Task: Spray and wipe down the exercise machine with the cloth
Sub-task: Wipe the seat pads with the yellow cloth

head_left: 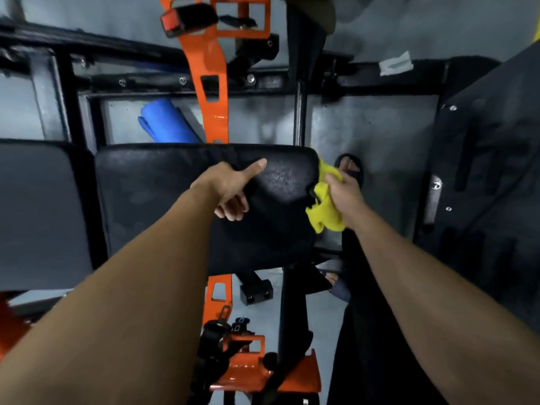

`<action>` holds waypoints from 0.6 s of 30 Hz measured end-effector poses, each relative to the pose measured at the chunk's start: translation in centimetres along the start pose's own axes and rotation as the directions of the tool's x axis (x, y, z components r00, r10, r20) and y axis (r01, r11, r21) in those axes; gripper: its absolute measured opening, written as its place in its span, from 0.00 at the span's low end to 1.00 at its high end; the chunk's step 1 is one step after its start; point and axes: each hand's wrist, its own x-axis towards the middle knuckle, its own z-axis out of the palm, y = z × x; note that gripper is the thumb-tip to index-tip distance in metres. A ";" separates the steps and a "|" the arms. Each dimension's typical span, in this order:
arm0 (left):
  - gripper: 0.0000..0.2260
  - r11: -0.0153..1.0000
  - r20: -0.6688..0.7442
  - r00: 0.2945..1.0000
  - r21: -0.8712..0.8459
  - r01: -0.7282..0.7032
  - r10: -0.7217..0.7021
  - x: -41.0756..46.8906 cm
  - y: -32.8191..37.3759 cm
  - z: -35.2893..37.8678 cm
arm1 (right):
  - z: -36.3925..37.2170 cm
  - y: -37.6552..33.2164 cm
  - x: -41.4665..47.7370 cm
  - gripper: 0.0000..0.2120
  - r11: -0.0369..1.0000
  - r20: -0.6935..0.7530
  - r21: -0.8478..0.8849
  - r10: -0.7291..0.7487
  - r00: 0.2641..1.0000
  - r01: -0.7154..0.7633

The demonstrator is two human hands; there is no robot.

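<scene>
Two black cushions side by side, the wider one the seat pad (pixel 163 194) of the exercise machine. Just left of the seat pad, across a narrow gap: the second cushion (pixel 43 214), dark and smooth. Beyond the seat pad's far edge, over its left half: a blue rolled mat (pixel 171 121), tilted, seen against the grey floor (pixel 365 127). Beyond the same far edge, near its middle: an orange frame bar (pixel 214 92) with cut-out slots, passing behind the seat pad and showing again below its near edge. On top of the seat pad, about the middle: the left hand (pixel 228 188), palm down, thumb stretched straight toward the right and lying on the vinyl, fingers curled in under the palm, nothing seen in them. Just right of the thumb, on the seat pad's surface: a patch of pale speckled sheen. Beyond the far right corner of the seat pad: a black upright post (pixel 299 112). At the seat pad's right edge, touching it: the yellow cloth (pixel 324 213), bunched, partly hanging down past the edge. Around the cloth, just off the right edge of the seat pad: the right hand (pixel 343 194), fingers and thumb closed tight on the bunched fabric. Just right of the seat pad's far right corner, on the floor: a foot in a black sandal (pixel 350 168). Well right of the seat pad: a dark bolted panel (pixel 482 176), blurred.
</scene>
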 end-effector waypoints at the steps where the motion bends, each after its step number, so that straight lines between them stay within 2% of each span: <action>1: 0.45 1.000 -0.003 1.000 0.013 -0.015 0.015 0.2 -0.2 0.0 | 0.3 -0.2 -2.2 0.06 1.000 -0.008 -0.007 0.004 1.000 -0.004; 4: 0.39 0.997 -0.009 0.999 0.073 -0.037 0.038 0.7 -0.4 -0.1 | -0.3 1.7 -4.2 0.09 0.994 0.041 -0.100 0.043 0.998 -0.039; 6: 0.36 0.996 -0.012 0.999 0.082 -0.031 0.032 1.0 -0.5 0.0 | -0.9 2.2 -4.6 0.06 0.989 0.084 -0.127 0.091 0.992 -0.080; 9: 0.34 0.997 -0.019 1.000 0.081 -0.017 0.019 1.1 -0.4 0.1 | -1.4 2.5 -4.8 0.07 0.985 0.125 -0.125 0.133 0.983 -0.117; 11: 0.34 0.997 -0.020 1.000 0.080 -0.017 0.019 1.3 -0.4 0.0 | -0.9 1.2 -3.3 0.08 0.993 0.075 -0.091 0.079 0.994 -0.072; 14: 0.33 0.996 -0.006 1.000 0.088 -0.022 0.023 1.3 -0.1 0.0 | -0.3 -3.4 -0.4 0.08 0.990 0.019 -0.109 -0.093 0.995 0.094; 18: 0.32 0.996 -0.027 0.999 0.092 -0.023 0.026 1.1 -0.1 0.0 | -0.7 -8.3 2.5 0.10 0.968 0.154 -0.181 -0.150 0.977 0.177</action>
